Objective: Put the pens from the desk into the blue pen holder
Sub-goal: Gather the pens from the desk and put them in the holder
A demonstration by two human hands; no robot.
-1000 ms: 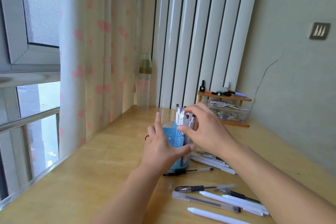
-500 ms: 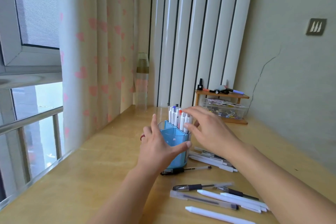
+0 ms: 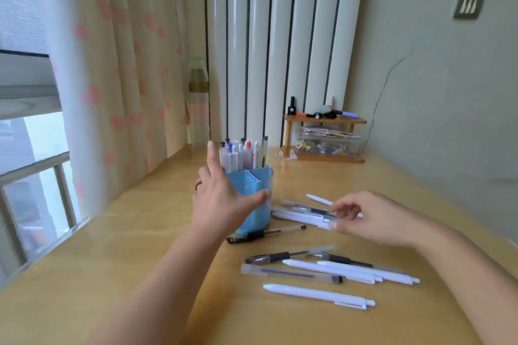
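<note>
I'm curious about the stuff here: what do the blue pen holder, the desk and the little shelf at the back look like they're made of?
The blue pen holder looks like translucent plastic: light passes through its walls and dividers. The desk seems to be pale wood or a wood-look laminate with a glossy finish, since it reflects the window light. The little shelf appears to be plain wood, warm brown and matte.

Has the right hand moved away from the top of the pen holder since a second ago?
Yes. The right hand has dropped from the pen tops in the blue pen holder down to the loose pens lying beside it on the desk.
</note>
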